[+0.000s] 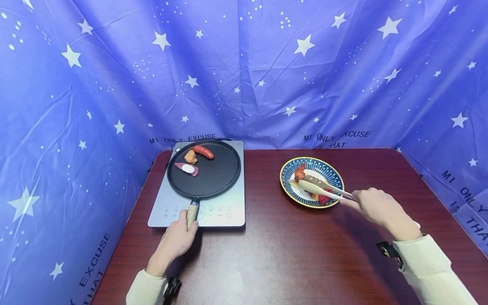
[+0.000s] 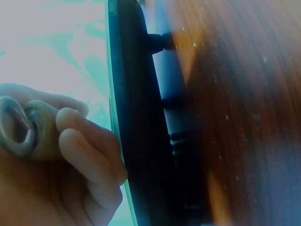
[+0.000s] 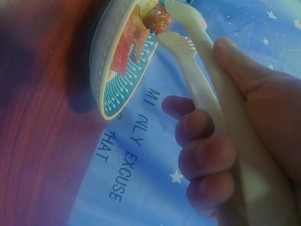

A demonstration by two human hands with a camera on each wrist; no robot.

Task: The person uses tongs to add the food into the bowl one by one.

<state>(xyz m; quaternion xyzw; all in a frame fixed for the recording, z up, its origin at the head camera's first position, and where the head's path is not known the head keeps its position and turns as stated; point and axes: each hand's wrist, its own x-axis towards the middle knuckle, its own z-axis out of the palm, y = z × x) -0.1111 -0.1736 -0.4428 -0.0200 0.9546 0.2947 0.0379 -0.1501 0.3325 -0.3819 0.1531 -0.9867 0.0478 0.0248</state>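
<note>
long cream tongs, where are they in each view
Head: long cream tongs right of centre, over the round blue-patterned plate, in the right hand.
Left wrist: not in it.
Right wrist: from top centre down to lower right.
Shared landmark: dark red wooden table, in all three.

This looks like a curtained-off booth set up for cooking; whether it sits in a home or a studio cannot be told. Star-printed blue-purple fabric [image 1: 244, 101] hangs beyond the left hand [image 1: 175, 241] and the right hand [image 1: 381, 211] and down either side of them, around a wood-grain table [image 1: 263, 254]. The cooking side shows in the flat hob [image 1: 160, 218] and pan [image 1: 217, 178] at the left hand, and the patterned plate [image 1: 328, 171] before the right.
</note>
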